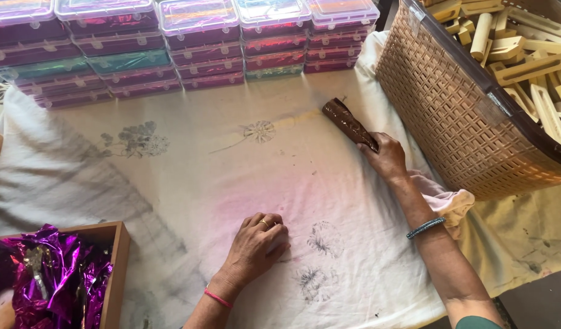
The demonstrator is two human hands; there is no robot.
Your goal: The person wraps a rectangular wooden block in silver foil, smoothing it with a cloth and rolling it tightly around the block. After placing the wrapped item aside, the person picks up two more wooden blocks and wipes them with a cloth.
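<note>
My right hand [387, 158] grips the near end of a long dark brown wrapped piece [347, 123] that lies slanted on the white flowered cloth [189, 176], just left of the woven basket. A beaded bangle sits on that wrist. My left hand [256, 244] rests on the cloth near the front with its fingers curled in; a ring is on one finger and a red thread around the wrist. Whether anything lies under the curled fingers cannot be told.
A tan woven basket [445, 103] full of pale wooden pieces [524, 55] stands at the right. Stacks of clear-lidded pink and teal boxes [171, 42] line the far edge. A wooden box [119, 268] with purple foil [49, 274] sits at front left.
</note>
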